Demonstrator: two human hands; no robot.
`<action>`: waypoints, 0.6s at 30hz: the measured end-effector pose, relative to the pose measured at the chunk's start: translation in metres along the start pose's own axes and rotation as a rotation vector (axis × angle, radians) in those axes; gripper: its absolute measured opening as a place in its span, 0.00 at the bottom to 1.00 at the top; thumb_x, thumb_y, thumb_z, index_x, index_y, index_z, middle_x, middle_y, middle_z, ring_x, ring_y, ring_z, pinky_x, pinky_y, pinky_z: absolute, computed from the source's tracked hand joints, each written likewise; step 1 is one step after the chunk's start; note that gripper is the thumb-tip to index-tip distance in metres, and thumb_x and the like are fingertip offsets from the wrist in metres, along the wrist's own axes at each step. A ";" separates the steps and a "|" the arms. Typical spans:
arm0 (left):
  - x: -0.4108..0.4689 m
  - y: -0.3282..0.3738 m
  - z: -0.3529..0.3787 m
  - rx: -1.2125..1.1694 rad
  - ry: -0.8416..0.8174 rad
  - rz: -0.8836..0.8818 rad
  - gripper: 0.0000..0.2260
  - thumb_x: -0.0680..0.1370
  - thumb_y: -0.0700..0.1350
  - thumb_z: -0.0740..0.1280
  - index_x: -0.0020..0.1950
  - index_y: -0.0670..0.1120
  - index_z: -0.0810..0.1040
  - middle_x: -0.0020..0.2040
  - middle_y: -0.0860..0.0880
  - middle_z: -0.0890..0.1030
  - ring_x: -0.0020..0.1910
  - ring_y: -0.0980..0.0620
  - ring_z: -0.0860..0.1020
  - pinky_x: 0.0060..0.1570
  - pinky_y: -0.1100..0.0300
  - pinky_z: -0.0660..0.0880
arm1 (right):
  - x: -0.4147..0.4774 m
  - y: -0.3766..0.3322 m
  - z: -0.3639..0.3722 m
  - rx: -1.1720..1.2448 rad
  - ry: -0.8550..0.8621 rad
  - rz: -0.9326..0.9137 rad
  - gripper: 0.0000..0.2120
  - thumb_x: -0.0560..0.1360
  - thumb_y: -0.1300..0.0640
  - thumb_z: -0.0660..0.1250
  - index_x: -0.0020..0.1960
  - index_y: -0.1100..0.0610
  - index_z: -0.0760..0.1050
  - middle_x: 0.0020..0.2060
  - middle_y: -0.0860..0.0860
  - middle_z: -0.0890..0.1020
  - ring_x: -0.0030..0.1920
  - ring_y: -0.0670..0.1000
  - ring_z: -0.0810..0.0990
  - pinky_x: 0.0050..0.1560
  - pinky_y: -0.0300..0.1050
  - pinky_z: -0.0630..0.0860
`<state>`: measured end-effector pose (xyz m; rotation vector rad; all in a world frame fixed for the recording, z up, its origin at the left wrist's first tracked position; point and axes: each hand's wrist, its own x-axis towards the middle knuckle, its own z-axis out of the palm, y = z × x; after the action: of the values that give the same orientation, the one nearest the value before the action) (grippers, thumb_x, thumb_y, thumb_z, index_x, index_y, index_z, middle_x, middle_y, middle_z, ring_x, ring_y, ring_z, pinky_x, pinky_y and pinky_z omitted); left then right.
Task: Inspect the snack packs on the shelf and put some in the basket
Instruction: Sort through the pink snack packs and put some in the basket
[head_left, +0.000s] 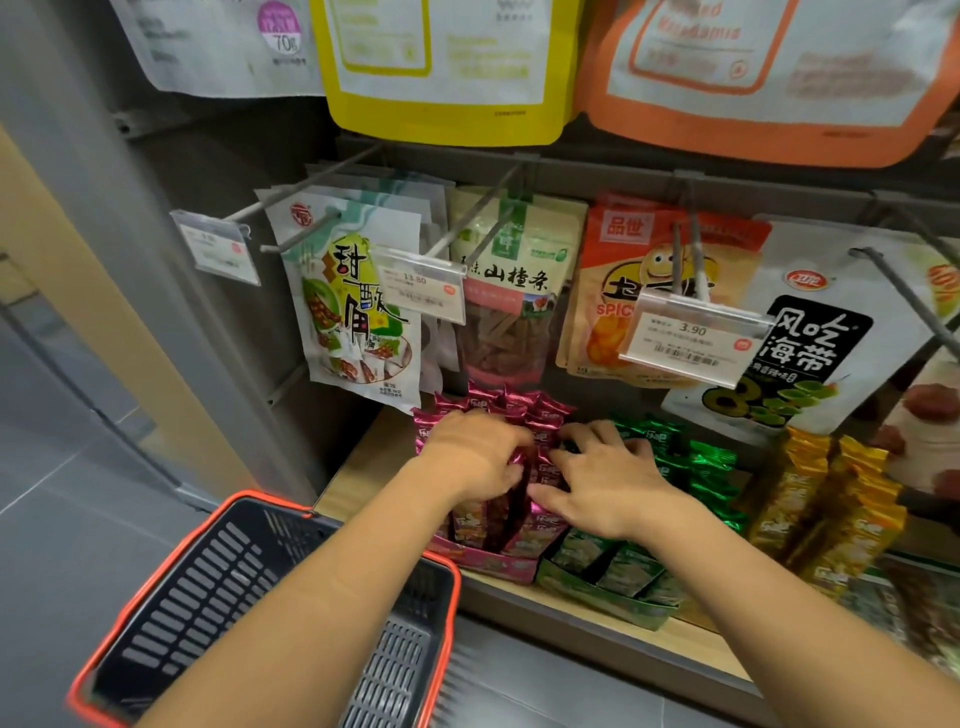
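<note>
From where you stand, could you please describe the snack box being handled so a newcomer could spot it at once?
On the wooden shelf under the hanging bags, just beyond the red-rimmed basket, stands the leftmost display box. Its magenta packs set it apart from the green packs and gold packs to its right.

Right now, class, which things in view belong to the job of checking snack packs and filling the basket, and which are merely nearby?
Belong to the job:
left hand, gripping the pink snack packs
right hand
basket
shelf

Merely nearby:
yellow pouch
orange pouch
price tag
kelp pouch
</note>
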<state>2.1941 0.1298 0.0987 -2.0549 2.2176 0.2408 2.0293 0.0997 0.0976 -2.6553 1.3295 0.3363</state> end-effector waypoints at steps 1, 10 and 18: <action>0.000 -0.001 -0.002 0.014 -0.020 0.011 0.17 0.78 0.55 0.62 0.68 0.58 0.70 0.61 0.48 0.78 0.62 0.44 0.74 0.58 0.49 0.68 | -0.001 0.002 0.001 0.031 -0.019 -0.008 0.33 0.75 0.29 0.50 0.72 0.47 0.66 0.75 0.50 0.59 0.75 0.56 0.52 0.69 0.66 0.55; -0.002 0.000 -0.007 0.040 -0.011 0.054 0.19 0.76 0.53 0.68 0.67 0.58 0.73 0.59 0.48 0.80 0.59 0.44 0.76 0.55 0.53 0.71 | -0.018 -0.002 0.026 0.129 0.271 -0.056 0.26 0.77 0.37 0.59 0.72 0.46 0.66 0.73 0.43 0.63 0.74 0.49 0.54 0.66 0.60 0.60; -0.020 -0.002 -0.046 -0.248 0.227 0.051 0.14 0.78 0.52 0.68 0.64 0.55 0.77 0.58 0.48 0.80 0.58 0.47 0.77 0.57 0.52 0.74 | -0.014 -0.004 0.030 0.146 0.298 0.010 0.25 0.76 0.36 0.61 0.69 0.45 0.70 0.73 0.43 0.64 0.73 0.51 0.54 0.65 0.61 0.60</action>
<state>2.1986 0.1410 0.1474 -2.2528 2.4870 0.3159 2.0210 0.1198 0.0723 -2.6498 1.3851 -0.1580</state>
